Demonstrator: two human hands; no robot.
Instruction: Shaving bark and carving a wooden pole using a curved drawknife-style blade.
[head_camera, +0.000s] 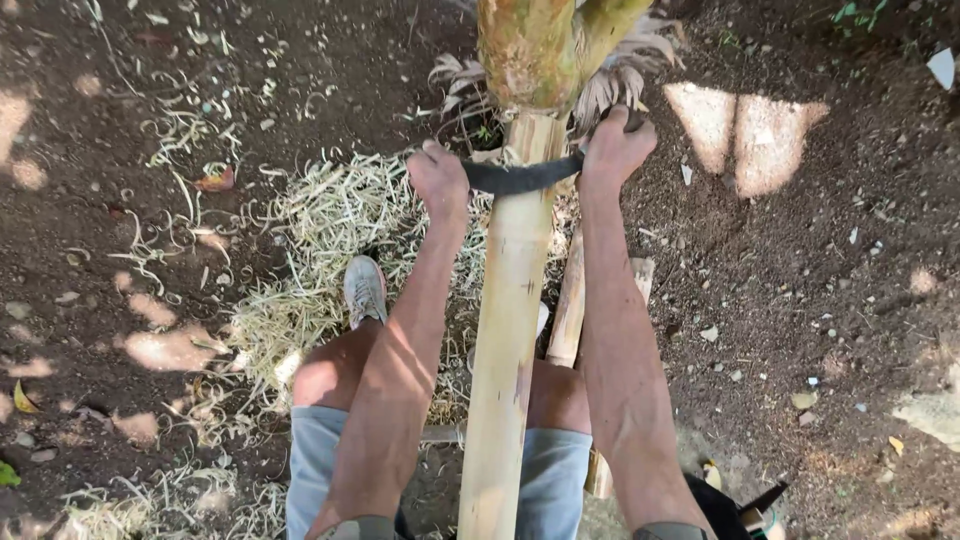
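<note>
Head view: I see left hand (438, 182) and right hand (615, 148) both clenched on the curved blade (520, 177) straddling the bamboo pole (510, 310); risk—blade digging in or skidding toward knees.

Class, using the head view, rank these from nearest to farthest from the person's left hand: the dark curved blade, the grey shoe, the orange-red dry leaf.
1. Dark curved blade: gripped by the left hand, running right across the pale peeled bamboo pole.
2. Grey shoe: below the hand, on shavings.
3. Orange-red dry leaf: far left, on soil.
</note>
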